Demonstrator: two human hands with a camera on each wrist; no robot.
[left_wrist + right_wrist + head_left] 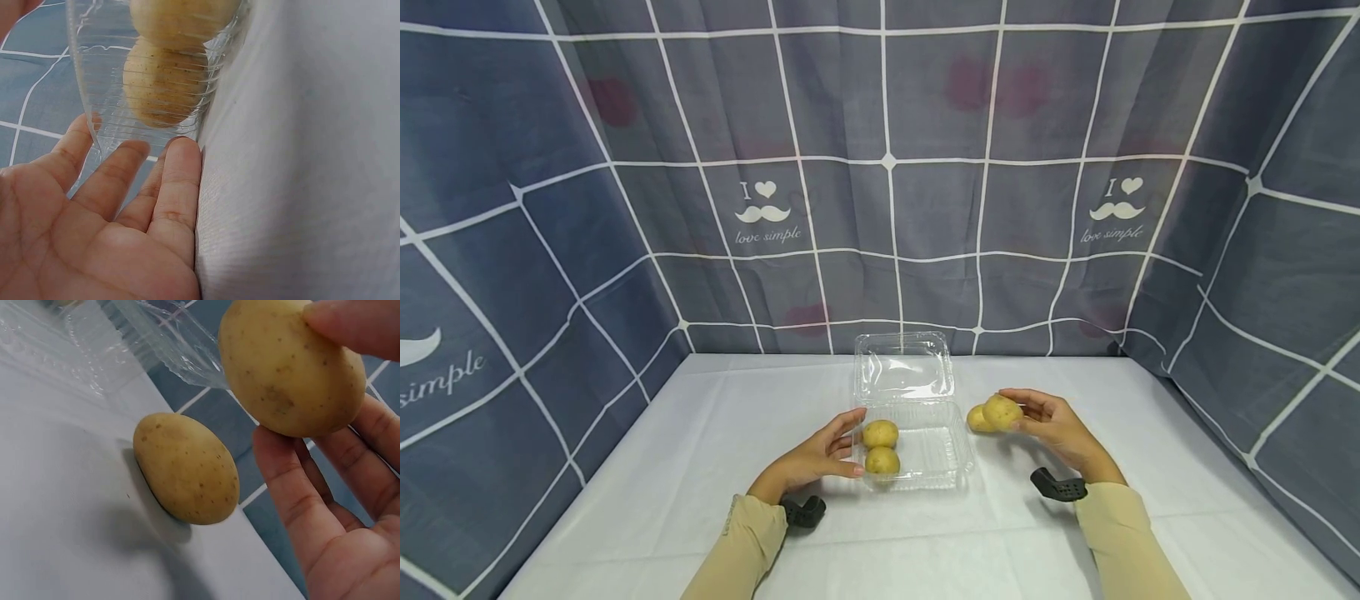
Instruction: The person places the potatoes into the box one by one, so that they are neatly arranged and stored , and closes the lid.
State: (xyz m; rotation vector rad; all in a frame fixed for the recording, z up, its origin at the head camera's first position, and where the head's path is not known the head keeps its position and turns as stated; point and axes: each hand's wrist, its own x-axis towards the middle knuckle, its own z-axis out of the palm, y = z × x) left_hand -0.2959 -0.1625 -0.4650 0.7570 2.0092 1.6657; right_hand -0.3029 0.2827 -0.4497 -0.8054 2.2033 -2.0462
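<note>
A clear plastic clamshell box [928,454] stands on the table with its lid [904,371] raised at the back. Inside, along the left side, lie two potatoes, a rear potato [880,433] and a front potato [882,461]. My left hand [816,457] rests against the box's left wall, its extended fingers [181,175] touching the ribbed plastic. To the right of the box, my right hand [1060,429] pinches a yellow potato [290,369] between thumb and fingers, lifted off the table. Another potato [186,469] lies on the cloth just beside it, partly hidden in the head view.
A white cloth [700,500] covers the table. Dark blue-grey curtains [842,208] with white grid lines hang behind and at both sides. Each wrist wears a black band, such as the right wristband [1058,485].
</note>
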